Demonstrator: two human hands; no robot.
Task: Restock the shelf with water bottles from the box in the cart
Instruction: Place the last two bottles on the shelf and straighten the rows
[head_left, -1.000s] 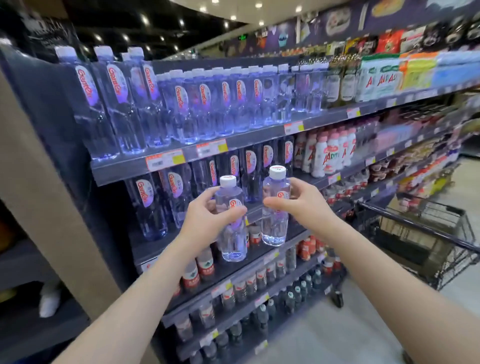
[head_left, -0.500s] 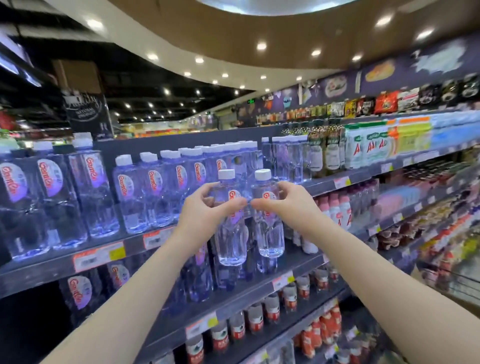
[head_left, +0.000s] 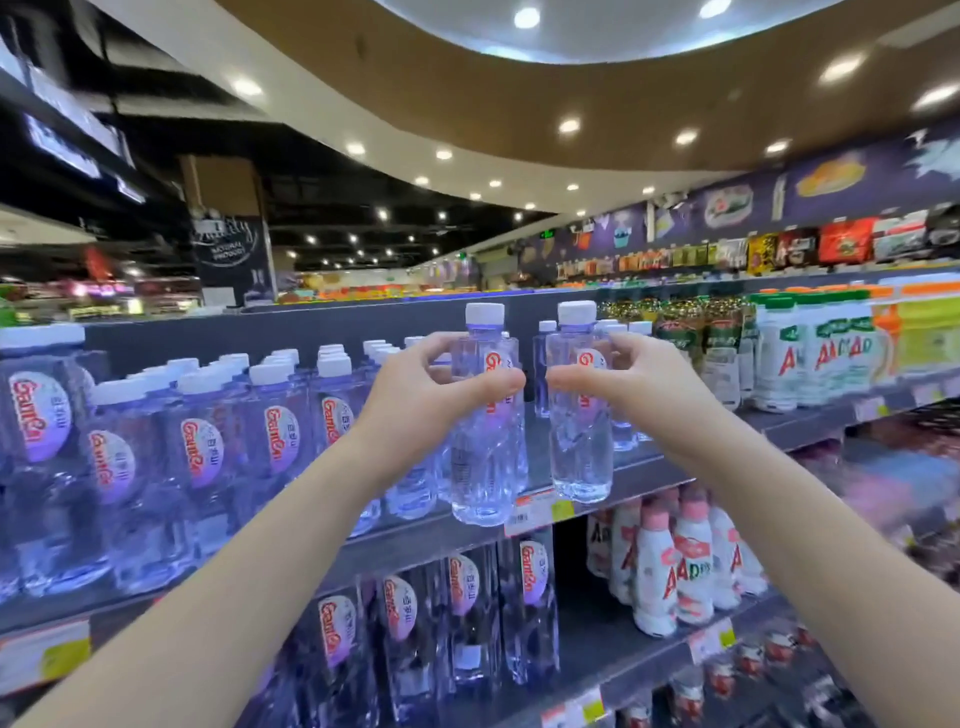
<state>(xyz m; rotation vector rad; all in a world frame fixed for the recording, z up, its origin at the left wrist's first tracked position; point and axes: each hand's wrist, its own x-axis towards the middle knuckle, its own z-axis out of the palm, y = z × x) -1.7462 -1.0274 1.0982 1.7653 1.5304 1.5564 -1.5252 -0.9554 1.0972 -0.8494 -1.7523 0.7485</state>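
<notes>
The left bottle (head_left: 485, 467) was gripped round its upper body by the left hand (head_left: 431, 384), whose fingers (head_left: 493, 387) were curled about it with the thumb laid across the label. The right bottle (head_left: 579, 447) was gripped in the same way by the right hand (head_left: 639, 384). Both bottles were held upright, side by side, in front of the upper shelf (head_left: 810, 423), with a narrow gap left between them and the two thumb tips brought near each other across it. The white caps were left uncovered above the hands. The bases were seen level with the shelf's front lip, just above a price tag (head_left: 537, 512); whether they touched the shelf could not be told. Stocked water (head_left: 197, 467) was ranged in rows on the shelf to the left, and white drinks (head_left: 810, 358) to the right.
</notes>
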